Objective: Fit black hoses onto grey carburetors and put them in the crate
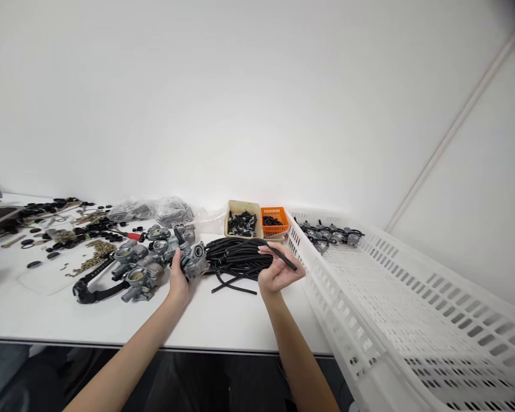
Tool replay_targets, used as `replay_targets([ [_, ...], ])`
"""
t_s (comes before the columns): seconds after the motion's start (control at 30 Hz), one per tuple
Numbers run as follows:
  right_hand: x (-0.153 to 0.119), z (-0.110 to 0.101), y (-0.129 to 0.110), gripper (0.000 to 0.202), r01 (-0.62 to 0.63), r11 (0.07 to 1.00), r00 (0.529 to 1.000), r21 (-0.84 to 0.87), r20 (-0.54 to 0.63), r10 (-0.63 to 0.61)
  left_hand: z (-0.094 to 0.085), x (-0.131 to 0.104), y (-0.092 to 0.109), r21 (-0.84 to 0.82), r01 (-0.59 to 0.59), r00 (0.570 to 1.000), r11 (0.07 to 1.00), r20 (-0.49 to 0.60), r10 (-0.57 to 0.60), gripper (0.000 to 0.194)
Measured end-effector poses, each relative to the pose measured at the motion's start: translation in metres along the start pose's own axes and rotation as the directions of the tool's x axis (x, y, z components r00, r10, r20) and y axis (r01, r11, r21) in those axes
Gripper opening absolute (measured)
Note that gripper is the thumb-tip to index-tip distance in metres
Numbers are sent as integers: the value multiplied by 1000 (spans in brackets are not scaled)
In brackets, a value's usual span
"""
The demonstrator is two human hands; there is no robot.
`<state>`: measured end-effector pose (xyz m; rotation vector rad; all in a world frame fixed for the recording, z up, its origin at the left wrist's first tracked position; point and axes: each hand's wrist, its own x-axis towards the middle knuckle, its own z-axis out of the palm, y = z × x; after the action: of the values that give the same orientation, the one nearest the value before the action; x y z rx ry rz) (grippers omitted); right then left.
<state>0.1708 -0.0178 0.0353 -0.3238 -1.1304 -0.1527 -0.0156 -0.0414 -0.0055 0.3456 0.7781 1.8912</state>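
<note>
My left hand (179, 279) is closed around a grey metal carburetor (195, 260), its round opening turned toward the right. Between the thumb and fingers of my right hand (278, 272) is a black rubber hose (285, 257), one end pointing down to the right. Behind and between my hands lies a bundle of black hoses (236, 257), a few loose ends trailing toward me. More carburetors (139, 277) stand on the table just left of my left hand. A black wristwatch (86, 290) with its strap lies beside them.
A white perforated crate (395, 292) on the right holds several carburetors (330, 233) at its far end. Behind the hoses are a cream bin (244, 204) of small black parts and an orange basket (274, 230). Plastic-wrapped parts (174, 212), black rings (34, 264) and brass pieces (96, 254) cover the left.
</note>
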Motion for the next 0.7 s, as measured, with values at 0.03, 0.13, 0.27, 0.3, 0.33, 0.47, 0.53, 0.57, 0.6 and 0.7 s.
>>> replay_targets([
  [0.03,-1,1,-1,23,20,999,999,38,29,-21,0,0,-1,-1,-7,1000,1000,-4,7,33],
  [0.13,-5,5,-2,27,-25,999,986,45,166,17,0,1,-2,-13,-33,999,999,2,33,32],
  [0.27,-9,9,-2,27,-218,965,890,-146,376,258,0,1,-1,-7,-29,999,1000,14,29,32],
  [0.3,-10,10,-1,27,-271,944,845,-186,425,326,1,1,0,3,-22,1000,1000,13,22,33],
  [0.33,-10,11,1,27,-322,921,793,-220,469,389,1,1,0,11,-17,1000,1000,11,17,33],
  [0.47,-18,13,13,22,-474,823,603,-314,565,563,1,0,1,22,-23,1000,999,10,23,32],
  [0.53,-22,13,19,17,-510,789,533,-344,593,603,1,0,1,31,-26,999,999,20,25,34],
  [0.57,-24,13,20,14,-529,773,511,-351,595,620,1,0,1,33,-23,999,999,23,22,34],
  [0.6,-25,13,21,12,-556,754,497,-350,587,639,1,1,1,32,-18,1000,999,27,17,35],
  [0.7,-25,14,20,13,-692,663,459,-285,536,709,0,2,0,11,4,999,1000,34,-5,36],
])
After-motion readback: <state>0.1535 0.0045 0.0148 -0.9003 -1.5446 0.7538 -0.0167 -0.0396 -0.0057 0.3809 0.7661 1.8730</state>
